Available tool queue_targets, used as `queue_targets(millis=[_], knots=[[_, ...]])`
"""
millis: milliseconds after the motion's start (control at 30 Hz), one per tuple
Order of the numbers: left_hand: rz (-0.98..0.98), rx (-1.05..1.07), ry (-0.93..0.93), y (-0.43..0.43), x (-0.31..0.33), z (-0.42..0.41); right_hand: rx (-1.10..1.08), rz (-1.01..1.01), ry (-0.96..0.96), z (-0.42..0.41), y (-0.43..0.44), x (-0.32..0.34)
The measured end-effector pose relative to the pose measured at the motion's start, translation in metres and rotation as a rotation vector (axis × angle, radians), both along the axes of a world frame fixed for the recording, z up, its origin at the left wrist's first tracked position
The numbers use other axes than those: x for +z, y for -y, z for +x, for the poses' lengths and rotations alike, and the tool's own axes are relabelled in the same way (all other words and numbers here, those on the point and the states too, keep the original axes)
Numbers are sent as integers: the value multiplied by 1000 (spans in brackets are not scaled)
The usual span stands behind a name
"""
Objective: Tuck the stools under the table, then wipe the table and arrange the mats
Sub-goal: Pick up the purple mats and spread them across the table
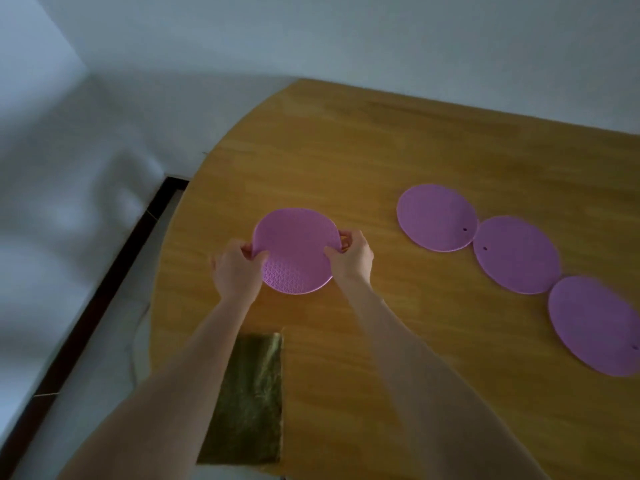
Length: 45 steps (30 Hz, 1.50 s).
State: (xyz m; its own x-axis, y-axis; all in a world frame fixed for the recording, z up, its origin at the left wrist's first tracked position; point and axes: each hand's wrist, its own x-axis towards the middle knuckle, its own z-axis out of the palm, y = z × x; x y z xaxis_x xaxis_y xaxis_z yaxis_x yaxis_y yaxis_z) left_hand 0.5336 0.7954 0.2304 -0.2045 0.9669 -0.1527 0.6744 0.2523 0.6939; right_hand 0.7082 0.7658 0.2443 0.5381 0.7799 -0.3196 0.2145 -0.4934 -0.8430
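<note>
Pink and round, the silicone mat (296,250) sits between our two hands, its scale-like embossed pattern showing on the near part. Our left hand (236,268) grips its left edge, thumb on top and fingers curled under, while our right hand (351,255) pinches the right edge in the same way, so both hands are closed on the one mat. We cannot tell whether the mat rests on the wood or is held just above it. Both bare forearms reach in from the bottom of the view. Under our left forearm, near the front edge, lies a folded olive-green cloth (254,400), flat on the wooden table (346,150). To the right, well apart from the held mat, three more purple mats lie flat in a diagonal row: the far mat (437,217), the middle mat (516,254) touching it at the rim, and the near mat (595,325) just beside that one. Small holes show near their rims. Pale walls (104,98) stand behind the table's rounded left end, with a dark strip (104,292) along the floor.
</note>
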Motion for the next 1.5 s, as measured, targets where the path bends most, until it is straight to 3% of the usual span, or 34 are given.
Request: queue_targets(millis=[333, 667, 867, 1067, 1333, 1500], knots=[[11, -15, -67, -90, -26, -68, 48, -26, 34, -61, -91, -26], [16, 13, -5, -100, -32, -70, 117, -97, 243, -68, -107, -27], [31, 15, -224, -95, -20, -60, 40, -108, 218, -59, -98, -20], [103, -30, -204, -67, -9, -5, -181, -93, 131, 3, -68, -12], [100, -296, -122, -30, -7, 130, -409, -104, 209, 130, -4, -6], [70, -324, -79, -21, -12, 192, -458, -92, 232, 185, 17, -7]])
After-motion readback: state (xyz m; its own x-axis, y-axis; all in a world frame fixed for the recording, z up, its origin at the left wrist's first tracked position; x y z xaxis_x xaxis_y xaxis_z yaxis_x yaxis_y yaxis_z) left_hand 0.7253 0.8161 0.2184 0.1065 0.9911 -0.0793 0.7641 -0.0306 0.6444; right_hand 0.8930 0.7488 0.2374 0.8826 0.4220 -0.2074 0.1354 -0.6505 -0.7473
